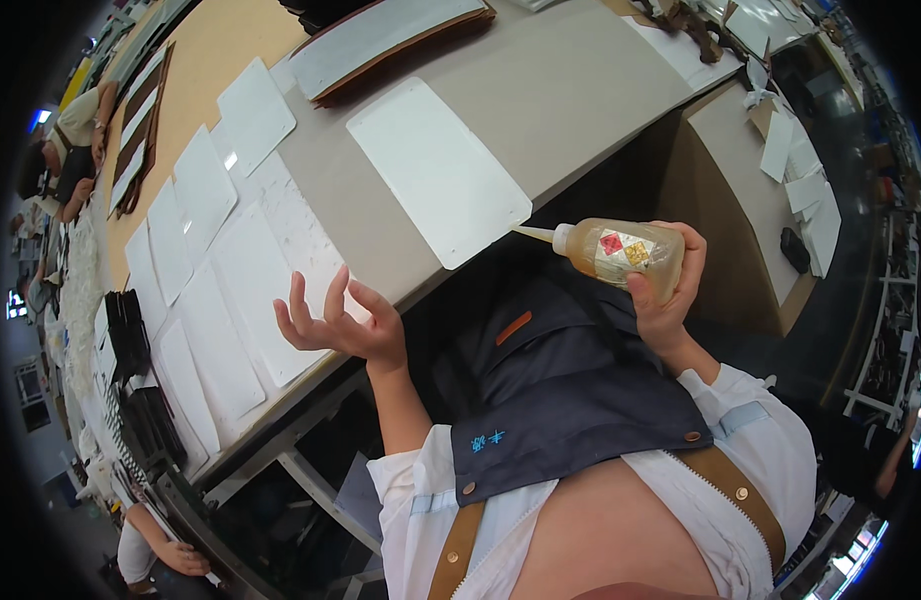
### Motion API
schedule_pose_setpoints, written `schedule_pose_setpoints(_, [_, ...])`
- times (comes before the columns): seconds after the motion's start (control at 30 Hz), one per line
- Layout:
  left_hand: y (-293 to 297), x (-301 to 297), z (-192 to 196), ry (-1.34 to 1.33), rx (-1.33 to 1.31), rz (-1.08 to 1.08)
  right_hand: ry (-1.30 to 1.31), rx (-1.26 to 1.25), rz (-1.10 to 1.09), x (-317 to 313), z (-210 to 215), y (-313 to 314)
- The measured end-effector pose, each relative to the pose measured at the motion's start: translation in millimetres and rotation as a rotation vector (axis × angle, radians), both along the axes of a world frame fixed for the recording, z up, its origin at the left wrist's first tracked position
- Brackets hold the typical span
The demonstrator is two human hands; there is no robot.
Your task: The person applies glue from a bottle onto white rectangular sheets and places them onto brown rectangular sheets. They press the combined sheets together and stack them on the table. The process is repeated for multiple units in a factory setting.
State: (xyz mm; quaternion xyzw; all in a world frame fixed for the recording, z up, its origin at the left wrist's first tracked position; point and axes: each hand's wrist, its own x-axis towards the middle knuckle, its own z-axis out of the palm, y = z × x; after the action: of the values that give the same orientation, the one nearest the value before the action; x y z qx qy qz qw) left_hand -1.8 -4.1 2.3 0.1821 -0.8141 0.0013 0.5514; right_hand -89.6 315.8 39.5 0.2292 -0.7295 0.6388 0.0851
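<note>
Amber squeeze bottle (625, 255) points left; the right hand (672, 300) clamps fingers round it, the left hand (358, 332) holds fingers apart.

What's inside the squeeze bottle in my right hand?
The bottle looks amber inside through its translucent wall. Its label and your right hand's grip cover parts, hiding whatever lies behind them.

Bottle (625, 240): translucent amber, pale nozzle (540, 234), whitish label (605, 266) patterned with one red and one golden-yellow diamond. Left of the bottle, plain white sheet (440, 172) on grey tabletop (550, 85). Below the bottle, dark navy apron (580, 385) with rust-orange tab (513, 328), bright blue marking (487, 440), brown straps (718, 478).
</note>
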Motion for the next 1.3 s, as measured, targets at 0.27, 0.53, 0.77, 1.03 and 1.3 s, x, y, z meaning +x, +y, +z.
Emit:
schedule_pose_setpoints(0.27, [1.3,-1.7,3.4,-0.008,-0.019,0.000,0.060,-0.069,0.232,4.8,-6.1,-21.2])
schedule_pose_setpoints(0.53, [0.5,3.4,3.0,0.078,0.126,-0.050,-0.120,-0.224,0.304,5.9,-6.5,-52.5])
schedule_pose_setpoints(0.77, [40.8,-12.5,56.9,-0.531,0.243,-0.369,-1.016,-1.203,0.450,-95.1,24.8,-36.8])
schedule_pose_setpoints(1.03, [53.9,-54.5,75.1,-0.974,0.028,-0.424,-0.982,-1.339,0.481,-123.5,20.6,-8.9])
schedule_pose_setpoints(1.3, [11.4,-83.3,112.5,-1.119,0.252,-0.596,-1.032,-1.380,0.421,-131.1,5.5,-3.5])
